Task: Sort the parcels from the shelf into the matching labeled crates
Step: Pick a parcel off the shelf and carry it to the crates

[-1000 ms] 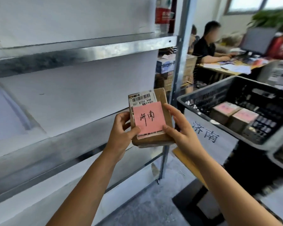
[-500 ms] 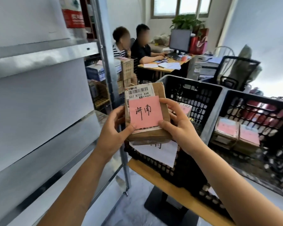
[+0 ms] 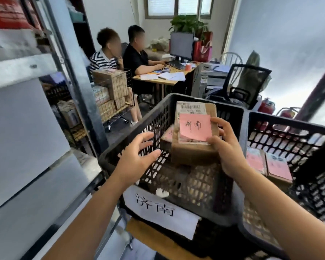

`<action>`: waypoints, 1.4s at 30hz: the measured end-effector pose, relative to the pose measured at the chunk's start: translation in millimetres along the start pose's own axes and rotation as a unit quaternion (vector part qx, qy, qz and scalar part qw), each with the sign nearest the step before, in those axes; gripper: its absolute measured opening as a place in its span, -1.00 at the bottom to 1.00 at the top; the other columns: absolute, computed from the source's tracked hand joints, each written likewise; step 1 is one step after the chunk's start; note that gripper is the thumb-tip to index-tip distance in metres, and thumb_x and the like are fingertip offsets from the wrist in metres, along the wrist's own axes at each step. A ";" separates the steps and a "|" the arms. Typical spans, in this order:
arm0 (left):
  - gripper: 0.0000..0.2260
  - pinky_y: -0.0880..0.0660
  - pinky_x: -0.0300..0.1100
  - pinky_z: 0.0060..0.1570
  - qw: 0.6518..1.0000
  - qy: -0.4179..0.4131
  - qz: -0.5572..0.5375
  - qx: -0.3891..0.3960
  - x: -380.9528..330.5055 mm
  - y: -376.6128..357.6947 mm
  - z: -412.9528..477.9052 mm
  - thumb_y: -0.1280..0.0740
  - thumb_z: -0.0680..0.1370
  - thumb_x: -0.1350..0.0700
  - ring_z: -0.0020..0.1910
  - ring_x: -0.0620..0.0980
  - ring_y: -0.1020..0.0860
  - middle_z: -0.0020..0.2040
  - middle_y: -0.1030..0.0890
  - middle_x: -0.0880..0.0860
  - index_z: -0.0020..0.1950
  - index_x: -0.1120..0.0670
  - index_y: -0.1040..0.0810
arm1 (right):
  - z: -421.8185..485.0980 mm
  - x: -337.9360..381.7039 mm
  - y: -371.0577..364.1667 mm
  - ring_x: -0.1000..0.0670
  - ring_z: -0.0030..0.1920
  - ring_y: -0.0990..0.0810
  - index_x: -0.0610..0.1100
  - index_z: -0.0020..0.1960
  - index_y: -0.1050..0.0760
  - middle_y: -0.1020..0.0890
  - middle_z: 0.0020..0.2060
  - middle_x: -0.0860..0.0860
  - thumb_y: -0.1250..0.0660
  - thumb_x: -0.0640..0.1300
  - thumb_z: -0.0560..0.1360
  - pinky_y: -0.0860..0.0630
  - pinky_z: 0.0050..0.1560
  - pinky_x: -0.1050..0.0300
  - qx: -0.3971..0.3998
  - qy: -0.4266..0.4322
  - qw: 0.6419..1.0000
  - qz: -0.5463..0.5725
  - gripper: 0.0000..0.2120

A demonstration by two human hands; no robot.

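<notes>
Left hand (image 3: 137, 156): releases the parcel (image 3: 193, 147); its fingers now spread straight, just clear of the box's left side.
Right hand (image 3: 227, 145): now holds the parcel alone, thumb on the pink note (image 3: 195, 126), fingers round the right edge.
Parcel: goes from before the shelf (image 3: 17, 72) to above the open crate (image 3: 199, 190), beyond the left fingertips.
View: swings from shelf to crate.

Wooden board (image 3: 144, 234) bottom centre carries two black crates: labelled crate (image 3: 195, 196) centre, second crate (image 3: 289, 125) just beside, right. Metal shelf (image 3: 17, 70) left.
</notes>
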State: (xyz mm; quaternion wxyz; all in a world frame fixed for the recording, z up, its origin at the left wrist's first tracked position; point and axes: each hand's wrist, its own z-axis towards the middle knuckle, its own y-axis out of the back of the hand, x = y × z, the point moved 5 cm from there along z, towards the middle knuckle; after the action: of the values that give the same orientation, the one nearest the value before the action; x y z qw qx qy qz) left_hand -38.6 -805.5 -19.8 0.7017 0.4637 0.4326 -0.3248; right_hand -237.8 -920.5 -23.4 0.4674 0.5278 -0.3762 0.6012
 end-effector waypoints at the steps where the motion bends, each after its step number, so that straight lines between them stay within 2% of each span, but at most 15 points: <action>1: -0.62 -0.34 -0.23 0.25 1.000 -0.002 0.008 0.014 0.0 -1.0 13.7 -0.34 0.52 0.15 0.31 -0.15 -0.40 0.31 -0.43 -0.08 0.31 -0.03 -0.36 | 11.7 -6.8 2.9 -0.06 0.00 -0.54 0.27 -0.01 -0.41 -0.53 0.08 -0.08 -0.24 -0.34 0.43 -0.45 -0.02 0.06 -0.019 -0.011 1.000 -0.008 -0.53; 3: -0.59 -0.34 -0.43 0.15 0.998 -0.013 0.035 0.041 -3.7 -3.4 39.5 -0.33 0.53 0.12 0.34 -0.15 -0.37 0.32 -0.41 -0.08 0.35 0.01 -0.34 | 33.7 -21.0 7.2 -0.08 -0.04 -0.52 0.22 -0.01 -0.40 -0.55 0.01 -0.07 -0.21 -0.36 0.44 -0.43 -0.03 0.04 -0.052 -0.033 0.998 -0.030 -0.55; 5: -0.57 -0.31 -0.64 -0.10 0.995 -0.027 0.064 0.072 -7.1 -6.8 65.7 -0.31 0.54 0.10 0.30 -0.22 -0.34 0.32 -0.39 -0.10 0.39 0.03 -0.32 | 56.0 -35.0 12.1 -0.06 -0.05 -0.52 0.15 0.05 -0.40 -0.54 0.01 -0.08 -0.21 -0.34 0.45 -0.43 -0.03 0.06 -0.086 -0.053 0.994 -0.043 -0.60; 7: -0.56 -0.27 -0.68 -0.16 0.990 -0.042 0.079 0.108 -7.6 -11.1 89.8 -0.30 0.55 0.11 0.26 -0.26 -0.32 0.33 -0.38 -0.10 0.41 0.04 -0.30 | 75.9 -45.6 18.6 -0.05 0.00 -0.51 0.09 0.13 -0.38 -0.52 0.08 -0.11 -0.22 -0.32 0.45 -0.44 -0.05 0.12 -0.126 -0.066 0.989 -0.045 -0.63; 11: -0.57 -0.25 -0.37 0.15 0.975 -0.059 0.102 0.190 -4.0 -22.1 131.1 -0.29 0.55 0.07 0.30 -0.23 -0.34 0.36 -0.39 -0.08 0.40 0.02 -0.30 | 107.9 -70.2 32.7 -0.08 0.05 -0.51 0.05 0.17 -0.38 -0.50 0.14 -0.13 -0.22 -0.30 0.46 -0.43 -0.15 0.18 -0.189 -0.106 0.973 -0.076 -0.63; 14: -0.56 -0.23 -0.33 0.18 0.959 -0.076 0.138 0.234 -1.2 -32.1 153.8 -0.29 0.55 0.04 0.33 -0.19 -0.33 0.36 -0.38 -0.09 0.41 0.01 -0.29 | 122.3 -87.8 39.9 -0.10 0.05 -0.53 0.03 0.18 -0.39 -0.50 0.15 -0.14 -0.23 -0.27 0.45 -0.45 -0.11 0.17 -0.223 -0.126 0.960 -0.114 -0.65; 17: -0.53 -0.27 -0.23 0.30 0.945 -0.085 0.158 0.275 3.5 -45.7 168.0 -0.30 0.54 0.02 0.36 -0.13 -0.33 0.40 -0.36 -0.05 0.42 0.02 -0.28 | 131.0 -101.8 38.5 -0.05 0.03 -0.47 -0.07 0.26 -0.40 -0.46 0.11 -0.09 -0.23 -0.28 0.46 -0.41 -0.17 0.23 -0.235 -0.147 0.946 -0.166 -0.62; 20: -0.50 -0.27 -0.14 0.36 0.936 -0.078 0.160 0.302 7.8 -55.3 176.1 -0.30 0.53 0.03 0.38 -0.12 -0.31 0.41 -0.34 -0.05 0.44 0.03 -0.25 | 133.6 -120.4 40.8 -0.12 0.11 -0.49 -0.05 0.23 -0.42 -0.48 0.19 -0.16 -0.23 -0.26 0.45 -0.47 0.07 0.05 -0.264 -0.164 0.933 -0.183 -0.64; 23: -0.52 -0.28 -0.13 0.36 0.933 -0.070 0.158 0.316 12.3 -61.2 181.6 -0.29 0.54 0.01 0.37 -0.12 -0.32 0.41 -0.35 -0.04 0.42 0.02 -0.26 | 133.8 -130.9 49.0 -0.14 0.17 -0.48 -0.03 0.21 -0.43 -0.49 0.22 -0.16 -0.21 -0.26 0.47 -0.40 0.04 0.13 -0.309 -0.183 0.923 -0.135 -0.66; 27: -0.53 -0.28 -0.17 0.34 0.930 -0.072 0.163 0.322 14.8 -68.2 187.2 -0.29 0.54 0.01 0.36 -0.14 -0.33 0.39 -0.36 -0.06 0.42 0.01 -0.26 | 141.0 -129.6 56.4 -0.13 0.20 -0.46 -0.03 0.22 -0.44 -0.48 0.23 -0.16 -0.21 -0.27 0.45 -0.39 0.12 0.11 -0.320 -0.167 0.919 -0.160 -0.64; 32: -0.53 -0.30 -0.15 0.34 0.925 -0.068 0.165 0.334 16.5 -73.8 189.8 -0.28 0.54 -0.01 0.35 -0.14 -0.34 0.39 -0.36 -0.04 0.42 0.01 -0.26 | 145.4 -125.1 55.7 -0.11 0.16 -0.51 -0.01 0.25 -0.45 -0.46 0.24 -0.13 -0.26 -0.21 0.48 -0.42 -0.21 0.38 -0.303 -0.142 0.917 -0.218 -0.65; 34: -0.53 -0.30 -0.17 0.33 0.926 -0.065 0.162 0.335 16.9 -75.0 189.6 -0.28 0.54 -0.01 0.35 -0.15 -0.34 0.39 -0.36 -0.04 0.42 0.02 -0.26 | 144.7 -126.1 52.4 -0.16 0.21 -0.48 0.01 0.25 -0.45 -0.44 0.26 -0.14 -0.29 -0.19 0.46 -0.48 -0.05 0.25 -0.291 -0.141 0.910 -0.261 -0.63; 37: -0.53 -0.27 -0.27 0.27 0.926 -0.070 0.161 0.335 16.6 -75.8 189.0 -0.28 0.54 0.00 0.35 -0.16 -0.33 0.40 -0.36 -0.05 0.43 0.03 -0.26 | 143.1 -132.3 47.8 -0.16 0.29 -0.37 0.05 0.27 -0.44 -0.34 0.32 -0.14 -0.30 -0.15 0.47 -0.35 0.25 0.05 -0.274 -0.164 0.900 -0.298 -0.62; 39: -0.52 -0.26 -0.28 0.26 0.926 -0.073 0.162 0.334 17.1 -75.7 189.1 -0.28 0.54 0.00 0.35 -0.15 -0.33 0.40 -0.35 -0.05 0.43 0.04 -0.25 | 142.7 -136.1 46.6 -0.15 0.27 -0.40 0.04 0.28 -0.44 -0.35 0.32 -0.15 -0.29 -0.17 0.48 -0.36 0.21 0.10 -0.268 -0.169 0.905 -0.284 -0.62; 42: -0.51 -0.27 -0.25 0.30 0.925 -0.077 0.170 0.330 20.8 -74.5 189.3 -0.28 0.55 0.01 0.36 -0.15 -0.32 0.41 -0.34 -0.04 0.44 0.05 -0.24 | 143.6 -142.7 47.6 -0.13 0.22 -0.45 -0.02 0.31 -0.41 -0.43 0.28 -0.17 -0.23 -0.25 0.49 -0.37 0.02 0.19 -0.262 -0.171 0.922 -0.229 -0.59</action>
State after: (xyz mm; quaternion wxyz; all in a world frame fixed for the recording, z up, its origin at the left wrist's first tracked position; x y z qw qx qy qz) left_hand -35.9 -1009.8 -29.2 0.5852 0.7090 0.1600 -0.3594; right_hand -242.0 -1093.2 -139.3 0.6425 0.5530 -0.4634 0.2582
